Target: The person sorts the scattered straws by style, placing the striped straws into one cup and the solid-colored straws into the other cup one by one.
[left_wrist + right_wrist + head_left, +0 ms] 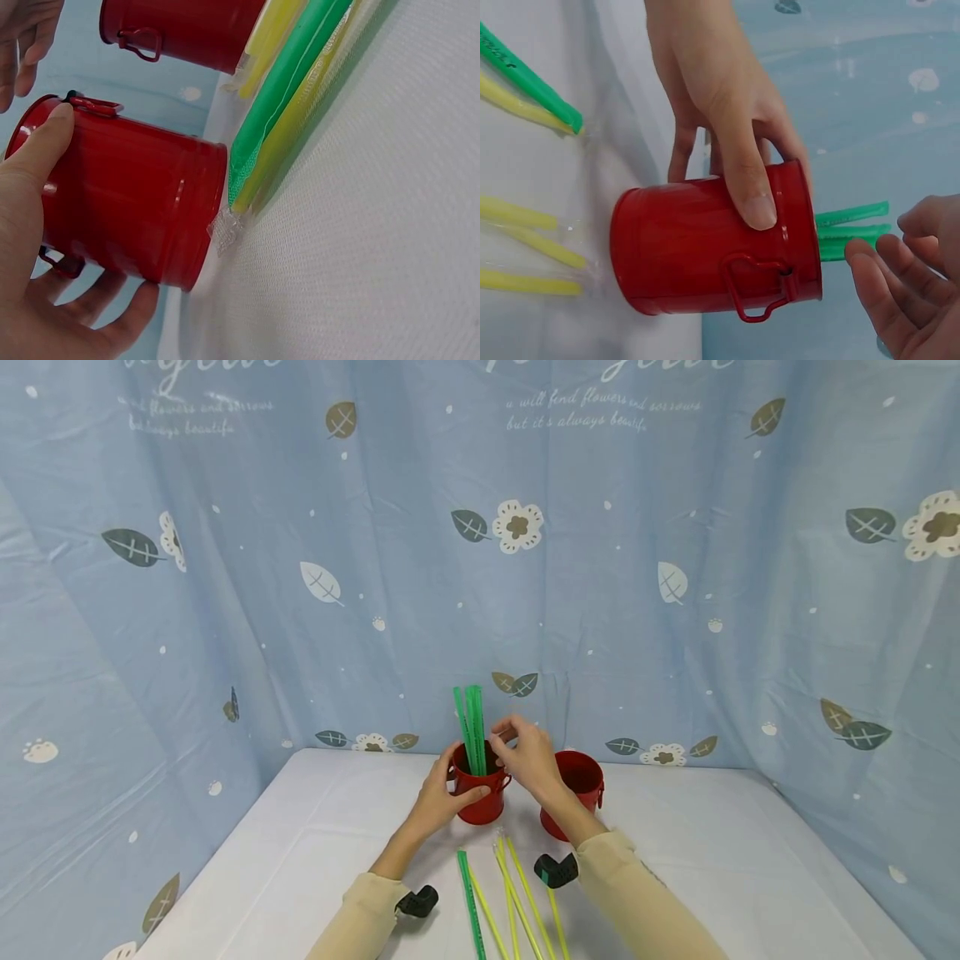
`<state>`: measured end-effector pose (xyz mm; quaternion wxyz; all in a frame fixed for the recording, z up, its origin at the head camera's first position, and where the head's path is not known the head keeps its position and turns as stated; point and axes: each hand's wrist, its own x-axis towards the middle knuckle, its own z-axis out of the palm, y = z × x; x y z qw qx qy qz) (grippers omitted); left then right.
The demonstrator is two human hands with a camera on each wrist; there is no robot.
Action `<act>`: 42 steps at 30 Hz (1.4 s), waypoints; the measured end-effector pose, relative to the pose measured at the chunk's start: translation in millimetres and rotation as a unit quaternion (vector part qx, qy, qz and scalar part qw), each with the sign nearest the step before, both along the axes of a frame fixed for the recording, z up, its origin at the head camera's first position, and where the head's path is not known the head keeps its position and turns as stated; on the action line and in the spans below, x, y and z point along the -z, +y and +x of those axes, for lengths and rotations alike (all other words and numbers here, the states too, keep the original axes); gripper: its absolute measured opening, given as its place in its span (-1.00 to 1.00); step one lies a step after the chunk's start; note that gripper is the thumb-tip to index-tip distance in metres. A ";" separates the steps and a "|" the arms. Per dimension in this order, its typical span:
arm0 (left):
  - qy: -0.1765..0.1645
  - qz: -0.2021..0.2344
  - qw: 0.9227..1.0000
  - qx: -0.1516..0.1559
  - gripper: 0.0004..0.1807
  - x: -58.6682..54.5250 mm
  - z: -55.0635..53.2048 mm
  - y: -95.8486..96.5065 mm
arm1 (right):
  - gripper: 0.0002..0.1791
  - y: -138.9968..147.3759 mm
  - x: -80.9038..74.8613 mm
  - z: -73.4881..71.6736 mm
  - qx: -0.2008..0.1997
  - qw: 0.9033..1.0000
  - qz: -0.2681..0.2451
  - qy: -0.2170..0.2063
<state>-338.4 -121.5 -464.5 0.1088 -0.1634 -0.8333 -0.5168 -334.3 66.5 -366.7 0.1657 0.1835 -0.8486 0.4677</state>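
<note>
My left hand (pixel 435 797) grips a small red metal bucket (pixel 480 810) near its rim, thumb on the near side and the other fingers around the far side. Several green straws (pixel 472 718) stand upright in that bucket, leaning slightly apart. Just right of the straws, my right hand (pixel 528 760) hovers at the bucket's rim with loosely bent fingers and nothing between them. The right wrist view shows those fingertips (pixel 866 259) close by the straw tops. A loop handle (pixel 754 292) hangs on the bucket's side.
A second red bucket (pixel 553 827) stands to the right, partly behind my right forearm. In front of the buckets, a green straw (pixel 471 902) and several yellow straws (pixel 531 897) lie on the white tabletop (pixel 300 860). A blue patterned curtain (pixel 420 610) hangs behind.
</note>
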 end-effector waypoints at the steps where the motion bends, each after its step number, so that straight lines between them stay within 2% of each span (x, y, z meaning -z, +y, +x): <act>1: 0.000 0.000 1.000 0.000 0.01 -0.2 0.2 0.1 | -0.88 0.6 0.7 1.8 -0.002 1.000 0.002 0.002; 13: 0.004 0.002 1.000 0.004 0.01 0.2 0.4 0.2 | -0.77 6.0 14.2 24.6 -0.010 0.999 0.034 0.018; 19: 0.006 0.000 1.000 0.004 0.02 0.5 1.0 -0.5 | -0.76 6.0 21.7 38.3 -0.009 0.998 0.058 0.023; 27: 0.019 -0.011 1.000 0.005 0.03 1.2 1.3 -2.0 | -0.78 4.8 36.5 54.4 -0.026 0.996 0.079 0.029; 42: 0.023 0.001 1.000 0.007 0.01 1.1 1.1 -1.4 | -0.72 3.3 55.6 70.7 -0.040 0.990 0.132 0.000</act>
